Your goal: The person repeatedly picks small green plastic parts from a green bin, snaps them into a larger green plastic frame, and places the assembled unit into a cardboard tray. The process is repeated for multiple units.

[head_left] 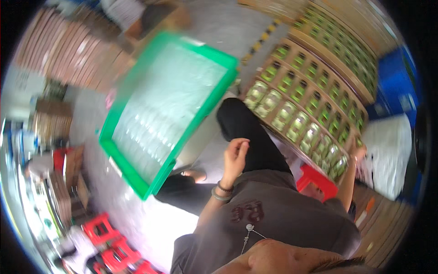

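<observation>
Head view, one green crate (pixel 137 160) (blurred), two empty hands: left hand (pixel 236 157), right hand (pixel 357 153).

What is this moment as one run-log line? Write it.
left hand: raised, empty, fingers loosely curled | right hand: at stacked jar cartons, grip unclear | green tray: blurred, apart from both hands

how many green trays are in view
1. The green tray, blurred, tilts in mid-frame above the floor, left of the left hand. Others may be hidden.
</observation>
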### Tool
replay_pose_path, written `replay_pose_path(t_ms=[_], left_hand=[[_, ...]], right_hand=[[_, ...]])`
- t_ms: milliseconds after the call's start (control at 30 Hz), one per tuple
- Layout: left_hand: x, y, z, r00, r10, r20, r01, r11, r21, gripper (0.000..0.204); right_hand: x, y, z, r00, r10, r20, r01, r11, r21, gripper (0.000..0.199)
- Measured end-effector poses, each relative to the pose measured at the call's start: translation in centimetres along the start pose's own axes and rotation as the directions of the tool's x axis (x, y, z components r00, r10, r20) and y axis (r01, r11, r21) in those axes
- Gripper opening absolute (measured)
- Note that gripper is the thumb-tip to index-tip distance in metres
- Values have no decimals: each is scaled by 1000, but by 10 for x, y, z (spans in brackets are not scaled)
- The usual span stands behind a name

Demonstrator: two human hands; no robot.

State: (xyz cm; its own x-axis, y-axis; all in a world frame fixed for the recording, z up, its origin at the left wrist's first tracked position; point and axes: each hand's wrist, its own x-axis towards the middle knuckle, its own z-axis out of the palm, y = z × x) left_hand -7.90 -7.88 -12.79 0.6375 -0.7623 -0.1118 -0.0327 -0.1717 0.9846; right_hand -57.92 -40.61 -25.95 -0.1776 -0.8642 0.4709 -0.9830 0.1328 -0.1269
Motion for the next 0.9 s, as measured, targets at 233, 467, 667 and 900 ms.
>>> replay_pose_path(t_ms=[233, 467, 667, 900], left_hand=[[-6, 66, -36, 960, 280, -3, -280, 960, -31, 43], [-11, 89, -48, 936, 345, 77, -339, 938, -74, 68], [-22, 75, -70, 976, -42, -215, -72, 866, -494, 25], [-24, 76, -103, 853, -144, -501, -155, 847, -509, 28]], right_hand=[[23, -247, -183, 800, -543, 255, 260, 697, 668, 19], [-71, -464, -305, -92, -996, -1, -23, 1, 1000, 20], [-88, -595, -291, -281, -934, -220, 69, -249, 966, 29], [-122, -668, -211, -637, -758, 141, 578, -349, 738, 30]])
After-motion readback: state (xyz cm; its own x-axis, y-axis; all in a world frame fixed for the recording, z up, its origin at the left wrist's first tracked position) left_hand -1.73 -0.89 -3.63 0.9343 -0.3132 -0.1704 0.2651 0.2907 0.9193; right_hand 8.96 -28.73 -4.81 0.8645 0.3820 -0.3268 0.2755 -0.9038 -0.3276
